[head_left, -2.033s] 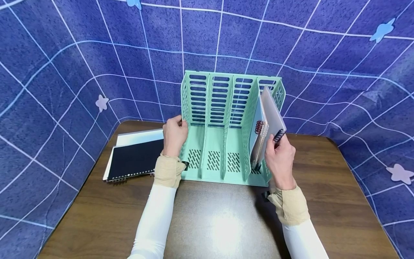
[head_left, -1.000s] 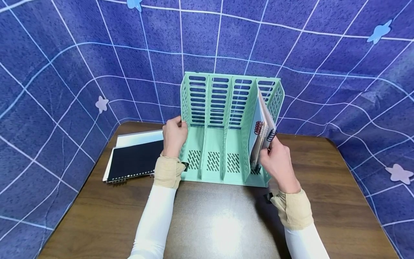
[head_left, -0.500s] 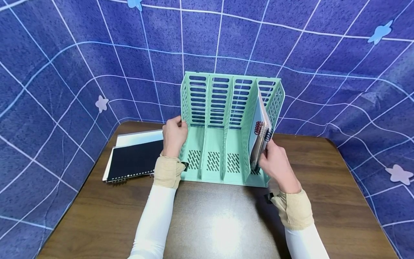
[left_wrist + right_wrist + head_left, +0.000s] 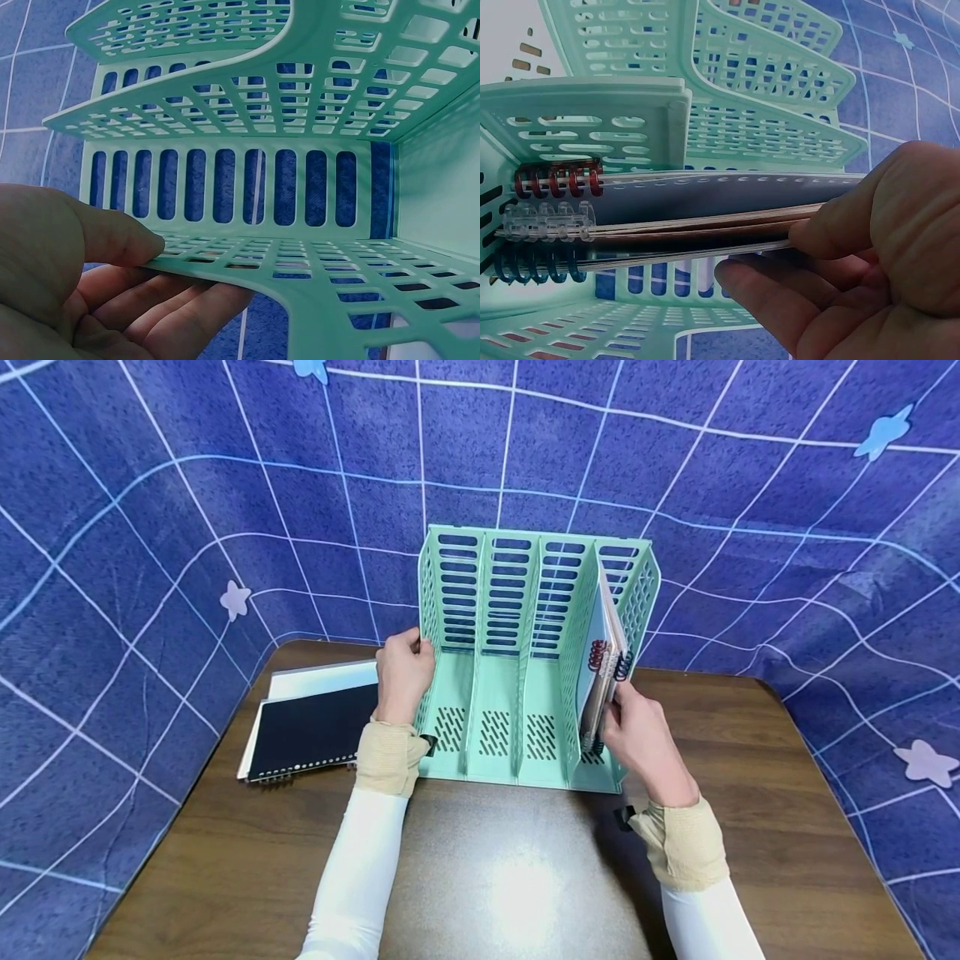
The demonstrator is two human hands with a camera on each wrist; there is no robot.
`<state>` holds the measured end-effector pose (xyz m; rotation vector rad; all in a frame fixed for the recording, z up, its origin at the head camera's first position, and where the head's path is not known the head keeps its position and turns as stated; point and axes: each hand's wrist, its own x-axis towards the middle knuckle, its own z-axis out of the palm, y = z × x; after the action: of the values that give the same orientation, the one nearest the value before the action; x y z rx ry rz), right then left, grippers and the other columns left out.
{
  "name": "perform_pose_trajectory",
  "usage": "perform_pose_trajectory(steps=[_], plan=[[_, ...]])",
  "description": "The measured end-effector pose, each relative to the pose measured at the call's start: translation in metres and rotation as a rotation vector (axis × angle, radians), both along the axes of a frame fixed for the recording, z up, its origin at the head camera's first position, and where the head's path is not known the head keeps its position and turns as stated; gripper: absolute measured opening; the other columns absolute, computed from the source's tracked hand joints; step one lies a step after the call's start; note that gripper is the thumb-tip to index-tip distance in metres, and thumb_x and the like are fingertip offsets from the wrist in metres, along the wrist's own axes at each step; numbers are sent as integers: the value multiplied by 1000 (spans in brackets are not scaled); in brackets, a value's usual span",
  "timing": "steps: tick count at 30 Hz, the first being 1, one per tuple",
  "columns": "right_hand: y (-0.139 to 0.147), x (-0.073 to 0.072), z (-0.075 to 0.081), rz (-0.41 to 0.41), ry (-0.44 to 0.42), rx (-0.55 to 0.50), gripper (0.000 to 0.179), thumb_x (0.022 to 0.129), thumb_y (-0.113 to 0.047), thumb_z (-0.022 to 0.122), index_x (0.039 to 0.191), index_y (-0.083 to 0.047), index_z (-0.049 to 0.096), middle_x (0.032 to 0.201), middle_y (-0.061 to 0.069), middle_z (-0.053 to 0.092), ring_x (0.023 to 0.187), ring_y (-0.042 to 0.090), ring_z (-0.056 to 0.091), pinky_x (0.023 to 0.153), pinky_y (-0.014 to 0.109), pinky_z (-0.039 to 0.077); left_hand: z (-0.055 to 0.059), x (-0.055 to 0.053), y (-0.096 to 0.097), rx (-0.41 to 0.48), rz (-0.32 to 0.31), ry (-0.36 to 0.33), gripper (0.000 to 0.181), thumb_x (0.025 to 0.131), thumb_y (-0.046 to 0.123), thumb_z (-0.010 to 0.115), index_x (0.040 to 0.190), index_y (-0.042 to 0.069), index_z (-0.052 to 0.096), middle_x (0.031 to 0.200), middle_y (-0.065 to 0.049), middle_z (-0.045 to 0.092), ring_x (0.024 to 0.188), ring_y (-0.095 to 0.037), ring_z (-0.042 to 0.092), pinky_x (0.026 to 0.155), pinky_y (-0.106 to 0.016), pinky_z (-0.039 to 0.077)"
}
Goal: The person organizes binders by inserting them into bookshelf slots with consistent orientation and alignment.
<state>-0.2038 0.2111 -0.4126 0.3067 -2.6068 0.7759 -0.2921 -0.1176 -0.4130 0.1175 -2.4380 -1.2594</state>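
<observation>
A mint green file rack (image 4: 495, 768) with upright dividers stands on the table. My left hand (image 4: 405, 677) pinches its left side wall, thumb inside and fingers outside in the left wrist view. Several ring-bound notebooks stand in the rightmost compartment. One has red rings (image 4: 559, 180), one has clear rings (image 4: 549, 221), and the rightmost notebook has dark blue rings (image 4: 541, 264). My right hand (image 4: 648, 739) pinches the dark-blue-ringed notebook by its edge, thumb on one face and fingers on the other. The notebooks lean close together, against the divider on their left.
Left of the rack, a black-covered ring notebook (image 4: 311, 727) lies over white notebooks (image 4: 326, 678) on the brown wooden table (image 4: 750, 810). A blue curtain (image 4: 375, 435) with white and light blue lines and stars surrounds the table's back and sides.
My right hand has moved left and slightly down, bringing the dark-blue-ringed notebook deeper into the rightmost compartment, up to the other notebooks. My left hand has kept its place on the rack.
</observation>
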Motion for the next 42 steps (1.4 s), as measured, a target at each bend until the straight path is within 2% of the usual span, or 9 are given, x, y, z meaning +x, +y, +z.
perform_pose_trajectory(steps=[8,16,20,24,27,29,32,37,42], plan=[[1,2,2,-15,-19,-23,11,95,-4,55,104,-5,61,86,14,71,71,33,61,66,54,50,2,2,0,23,2,-15,22,103,17,56,95,14,76,68,-4,67,52,-23,52,52,-36,39],[6,7,14,-12,-2,-34,39,86,5,51,119,-10,62,79,8,64,64,26,51,59,40,41,1,0,0,25,7,-14,21,102,17,56,98,14,77,72,-4,70,56,-24,55,53,-36,41],[11,14,24,-44,72,-107,50,83,8,49,128,-7,66,97,11,75,82,27,70,73,44,55,1,1,0,21,10,-16,22,103,17,57,100,15,78,73,-3,71,56,-23,56,53,-36,41],[17,19,32,-111,166,-240,57,84,11,51,136,-5,67,123,14,74,111,29,73,94,24,55,1,0,-1,17,6,-20,22,103,18,56,99,15,77,72,-3,70,54,-23,55,52,-36,41],[21,19,35,-156,201,-317,54,84,11,50,133,-5,69,122,14,74,111,29,73,89,6,47,1,-1,-1,18,2,-22,22,103,18,55,95,14,76,69,-3,68,52,-24,53,51,-35,39],[24,18,35,-188,193,-340,53,85,9,50,133,-5,69,122,14,74,112,29,73,88,5,46,1,-1,0,19,0,-24,22,104,18,55,93,14,75,67,-4,66,51,-24,52,50,-35,39],[29,16,34,-235,136,-329,52,87,5,50,136,-5,66,126,15,72,116,28,71,93,15,52,2,0,0,22,1,-26,22,104,18,56,93,15,75,68,-3,67,52,-23,52,51,-36,40],[37,9,26,-258,-8,-269,53,95,-8,52,147,-5,56,137,19,65,120,34,68,99,46,53,2,1,0,24,-1,-28,23,104,19,55,96,15,76,69,-3,67,52,-24,53,51,-36,40],[41,-2,11,-228,-99,-221,55,99,-17,54,152,-1,48,139,25,61,122,41,66,103,54,50,3,1,1,26,-10,-32,23,104,18,54,90,14,72,65,-3,63,50,-24,50,50,-36,39]])
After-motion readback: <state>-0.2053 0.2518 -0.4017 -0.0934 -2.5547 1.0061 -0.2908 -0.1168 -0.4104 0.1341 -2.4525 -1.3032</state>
